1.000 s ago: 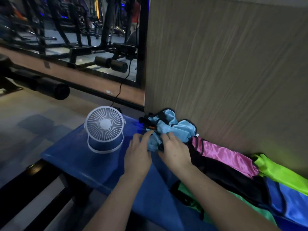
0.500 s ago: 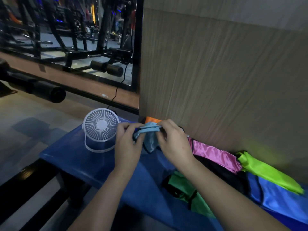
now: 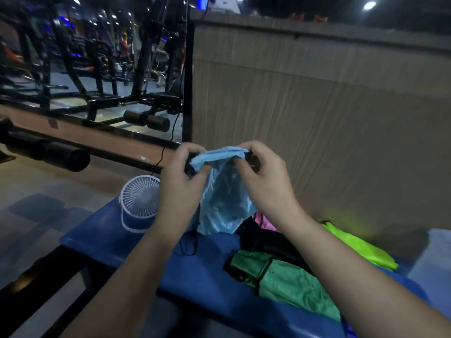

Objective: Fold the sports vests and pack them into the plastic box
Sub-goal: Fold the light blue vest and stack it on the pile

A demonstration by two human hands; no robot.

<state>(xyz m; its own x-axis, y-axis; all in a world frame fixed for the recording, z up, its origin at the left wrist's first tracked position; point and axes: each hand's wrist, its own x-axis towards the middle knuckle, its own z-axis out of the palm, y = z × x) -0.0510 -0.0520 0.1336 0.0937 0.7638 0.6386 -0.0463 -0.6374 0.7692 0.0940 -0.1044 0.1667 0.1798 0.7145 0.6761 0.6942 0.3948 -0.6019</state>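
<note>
A light blue sports vest [image 3: 223,198] hangs in the air above the blue bench [image 3: 202,274]. My left hand [image 3: 181,189] grips its top edge on the left, and my right hand [image 3: 262,181] pinches the same edge on the right. On the bench to the right lie a dark green vest [image 3: 288,280], a black one [image 3: 266,240], a strip of pink one [image 3: 260,219] and a neon green one [image 3: 358,247]. No plastic box can be made out for certain.
A small white desk fan [image 3: 140,203] stands on the bench's left part, close to my left forearm. A wood-grain wall [image 3: 329,132] rises right behind the bench. Gym machines [image 3: 97,69] fill the far left. A pale blurred object [image 3: 434,259] sits at the right edge.
Both hands picked the light blue vest off the bench and raised it well above the surface, so it now hangs down from its top edge. The view tilted upward.
</note>
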